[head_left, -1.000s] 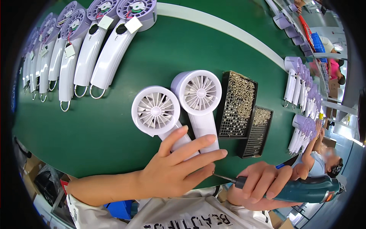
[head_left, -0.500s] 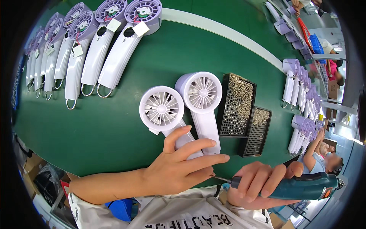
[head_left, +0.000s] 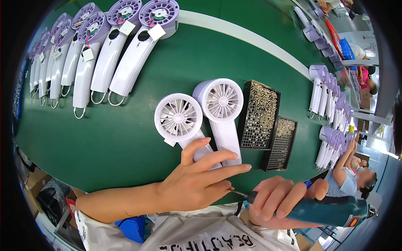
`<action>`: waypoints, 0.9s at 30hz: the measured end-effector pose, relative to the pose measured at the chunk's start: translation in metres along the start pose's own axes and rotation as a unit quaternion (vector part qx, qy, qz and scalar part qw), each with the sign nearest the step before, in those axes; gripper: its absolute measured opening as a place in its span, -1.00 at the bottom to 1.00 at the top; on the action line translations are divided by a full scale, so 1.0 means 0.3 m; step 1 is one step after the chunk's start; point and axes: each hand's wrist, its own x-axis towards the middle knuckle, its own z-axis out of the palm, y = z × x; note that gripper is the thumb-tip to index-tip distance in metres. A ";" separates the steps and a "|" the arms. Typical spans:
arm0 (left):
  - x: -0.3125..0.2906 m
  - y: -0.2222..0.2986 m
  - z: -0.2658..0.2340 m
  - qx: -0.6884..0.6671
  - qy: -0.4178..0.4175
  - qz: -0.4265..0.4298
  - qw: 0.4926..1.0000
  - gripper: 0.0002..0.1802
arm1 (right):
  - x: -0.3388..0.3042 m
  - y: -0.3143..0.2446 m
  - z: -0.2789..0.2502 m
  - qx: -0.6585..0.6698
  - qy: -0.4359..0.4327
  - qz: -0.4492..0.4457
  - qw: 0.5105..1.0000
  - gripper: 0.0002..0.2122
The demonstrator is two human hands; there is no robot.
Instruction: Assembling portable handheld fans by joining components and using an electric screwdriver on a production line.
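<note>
My right hand (head_left: 276,198) grips a dark green electric screwdriver (head_left: 331,209), its thin bit pointing left. My left hand (head_left: 194,180) reaches over the lower handles of two white and lilac handheld fans, some fingers spread across them. Its lowest fingertips close together at the tip of the bit; anything pinched there is too small to make out. The left handheld fan (head_left: 178,117) lies grille up with a small white tab at its side. Beside it the right handheld fan (head_left: 223,101) also lies grille up, its handle (head_left: 226,138) partly under my fingers.
Right of the fans are a black tray of small screws (head_left: 264,104) and a second black screw tray (head_left: 287,127). Open-headed fan bodies (head_left: 134,62) stand in a row at far left. More fans (head_left: 322,90) line the right edge; a person (head_left: 343,171) sits beyond.
The screwdriver and my right hand have shifted slightly left and down, its bit staying at my left fingertips. My left hand and the two fans have hardly moved.
</note>
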 end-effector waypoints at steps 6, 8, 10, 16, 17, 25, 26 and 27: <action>0.007 0.004 -0.023 0.039 -0.039 -0.023 0.998 -0.58 | -0.002 0.030 0.047 -0.111 0.052 -0.083 0.989 -0.55; 0.011 -0.002 -0.039 0.068 -0.050 -0.029 0.996 -0.46 | 0.009 0.039 0.050 -0.184 0.089 -0.158 0.966 -0.54; 0.002 -0.001 -0.043 0.083 -0.050 -0.024 0.995 -0.46 | 0.012 0.053 0.051 -0.184 0.082 -0.153 0.967 -0.53; 0.015 -0.004 -0.044 0.140 -0.068 -0.020 0.988 -0.55 | 0.018 0.077 -0.002 -0.168 0.028 -0.111 0.979 -0.45; 0.014 -0.003 -0.044 0.172 -0.077 -0.026 0.982 -0.58 | 0.015 0.091 -0.009 -0.146 0.022 -0.099 0.984 -0.44; 0.008 -0.013 -0.044 0.227 -0.102 -0.024 0.968 -0.61 | 0.009 0.121 -0.028 -0.149 -0.008 -0.115 0.982 -0.50; 0.009 -0.013 -0.041 0.233 -0.104 -0.021 0.967 -0.61 | 0.006 0.120 -0.033 -0.158 -0.019 -0.112 0.981 -0.55; 0.010 -0.012 -0.040 0.232 -0.104 -0.023 0.967 -0.61 | 0.005 0.117 -0.037 -0.168 -0.031 -0.110 0.979 -0.61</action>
